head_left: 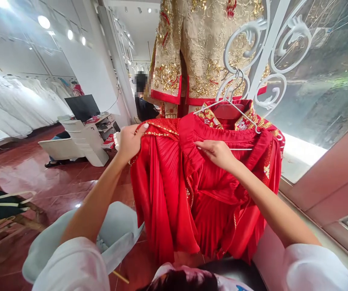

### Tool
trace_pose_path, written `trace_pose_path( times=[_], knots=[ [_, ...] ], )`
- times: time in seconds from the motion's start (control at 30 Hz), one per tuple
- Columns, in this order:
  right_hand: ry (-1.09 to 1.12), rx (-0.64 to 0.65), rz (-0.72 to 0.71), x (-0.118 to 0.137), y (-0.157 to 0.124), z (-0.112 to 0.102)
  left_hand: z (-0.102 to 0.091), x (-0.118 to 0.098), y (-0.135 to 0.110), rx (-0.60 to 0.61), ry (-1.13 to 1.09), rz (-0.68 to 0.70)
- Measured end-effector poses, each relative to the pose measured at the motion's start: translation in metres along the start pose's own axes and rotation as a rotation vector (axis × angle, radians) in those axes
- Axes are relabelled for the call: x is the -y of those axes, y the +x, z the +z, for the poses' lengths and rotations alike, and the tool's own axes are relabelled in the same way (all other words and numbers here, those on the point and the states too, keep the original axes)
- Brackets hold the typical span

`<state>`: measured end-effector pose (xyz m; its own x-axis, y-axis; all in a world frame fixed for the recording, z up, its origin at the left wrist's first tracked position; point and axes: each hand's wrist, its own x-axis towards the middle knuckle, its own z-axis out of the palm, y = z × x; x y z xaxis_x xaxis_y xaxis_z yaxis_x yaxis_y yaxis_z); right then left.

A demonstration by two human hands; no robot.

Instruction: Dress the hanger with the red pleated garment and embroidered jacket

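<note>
Both hands hold a big red dress (192, 190) that hangs in the middle. Left hand (129, 141), at 9 o'clock, grips its gold edge tight. Right hand (216, 152) pinches the red cloth, maybe a thin hanger (231, 106) bar too, below the hook at 12 o'clock

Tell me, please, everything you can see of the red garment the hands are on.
The red garment looks like glossy pleated fabric with gold-embroidered trim along its top edge and collar. It hangs from a white hanger hooked on a white scrolled metal stand, draping in loose folds. The left hand grips its upper left corner; the right hand pinches the top edge near the middle.
</note>
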<state>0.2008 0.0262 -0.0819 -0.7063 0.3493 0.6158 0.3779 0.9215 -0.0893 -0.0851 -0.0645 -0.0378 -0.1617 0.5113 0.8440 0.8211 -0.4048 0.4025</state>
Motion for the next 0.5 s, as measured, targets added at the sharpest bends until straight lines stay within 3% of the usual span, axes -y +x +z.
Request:
trace_pose_path(
  times=[0.17,0.33,0.4,0.5],
  knots=[
    [-0.020,0.091,0.034,0.005,0.001,0.005,-0.020,-0.029,0.050,0.016,0.129,0.063],
    [-0.082,0.147,0.117,0.008,-0.001,0.006,-0.019,-0.057,0.085,0.074,0.227,0.097],
    [-0.080,0.158,0.112,0.008,-0.002,0.003,-0.020,-0.049,0.081,0.059,0.242,0.115],
    [-0.087,0.151,0.098,0.007,-0.003,-0.003,-0.023,-0.013,0.060,0.156,0.182,0.018]
  ],
)
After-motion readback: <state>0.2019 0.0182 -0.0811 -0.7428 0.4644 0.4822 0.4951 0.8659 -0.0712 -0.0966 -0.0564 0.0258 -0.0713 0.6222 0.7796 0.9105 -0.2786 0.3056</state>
